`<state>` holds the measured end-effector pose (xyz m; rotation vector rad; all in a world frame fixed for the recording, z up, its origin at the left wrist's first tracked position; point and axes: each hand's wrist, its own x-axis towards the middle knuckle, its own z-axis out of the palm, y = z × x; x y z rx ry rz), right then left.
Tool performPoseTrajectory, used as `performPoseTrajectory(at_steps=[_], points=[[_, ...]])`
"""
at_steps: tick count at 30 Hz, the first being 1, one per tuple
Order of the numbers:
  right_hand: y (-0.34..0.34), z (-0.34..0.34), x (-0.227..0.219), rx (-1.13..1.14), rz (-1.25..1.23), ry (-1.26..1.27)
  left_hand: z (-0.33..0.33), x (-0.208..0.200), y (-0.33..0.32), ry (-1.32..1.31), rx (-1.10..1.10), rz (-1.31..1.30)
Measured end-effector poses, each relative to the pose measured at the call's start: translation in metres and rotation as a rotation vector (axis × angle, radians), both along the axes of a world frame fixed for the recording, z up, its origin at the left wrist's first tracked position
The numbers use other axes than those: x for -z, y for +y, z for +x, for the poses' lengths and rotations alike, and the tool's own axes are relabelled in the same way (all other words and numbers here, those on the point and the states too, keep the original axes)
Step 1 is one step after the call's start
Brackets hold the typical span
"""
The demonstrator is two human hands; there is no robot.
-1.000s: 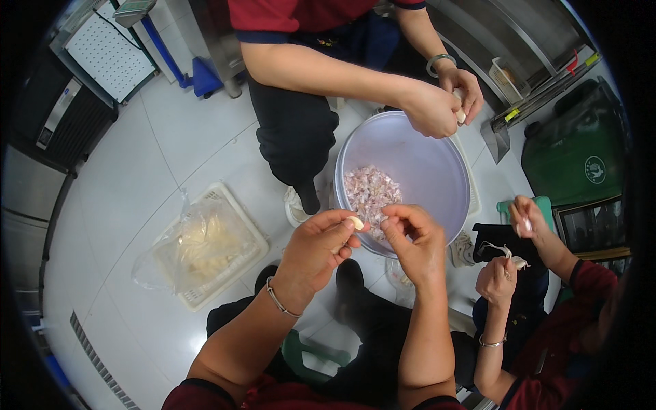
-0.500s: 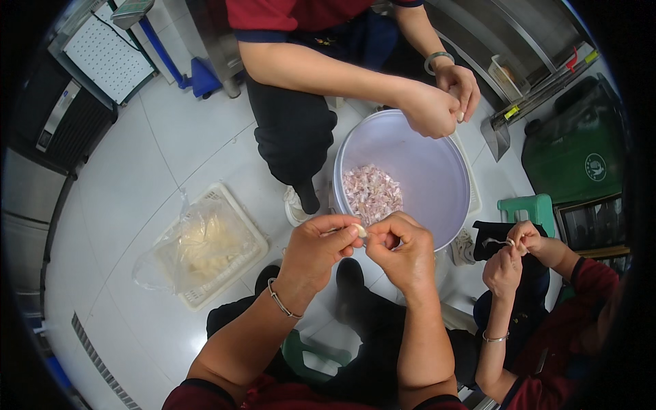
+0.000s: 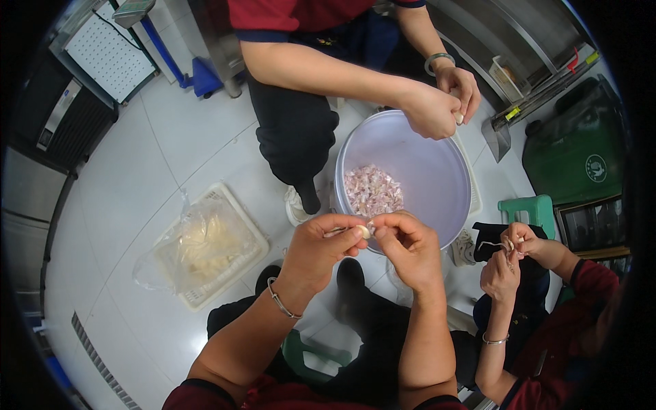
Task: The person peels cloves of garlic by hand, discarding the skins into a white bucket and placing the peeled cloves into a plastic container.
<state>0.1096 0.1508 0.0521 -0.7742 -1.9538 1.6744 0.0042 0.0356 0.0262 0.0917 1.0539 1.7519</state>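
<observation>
My left hand [image 3: 321, 249] and my right hand [image 3: 410, 249] meet over the near rim of a large pale round basin [image 3: 437, 171]. Both pinch one small pale garlic clove [image 3: 365, 231] between their fingertips. A heap of pinkish garlic skins [image 3: 372, 191] lies at the bottom of the basin. A thin bracelet sits on my left wrist.
A person in a red top sits across the basin, both hands [image 3: 444, 102] working at its far rim. Another person's hands [image 3: 506, 263] peel something at the right. A white basket lined with a plastic bag [image 3: 205, 246] stands on the tiled floor at the left. A green bin [image 3: 581, 157] is at the right.
My hands have closed together on the clove and shifted slightly down and right. The person at the right has drawn both hands closer together.
</observation>
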Motion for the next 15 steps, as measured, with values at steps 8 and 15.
performPoseTrajectory(at_steps=[8,15], points=[[-0.0016,0.0004,0.0035,0.022,-0.079,-0.073,0.0033,-0.0009,0.0007,0.169,-0.025,0.003],[-0.0038,-0.0017,0.0042,-0.027,-0.017,-0.043,0.0003,0.0038,0.0009,0.002,-0.011,0.097]])
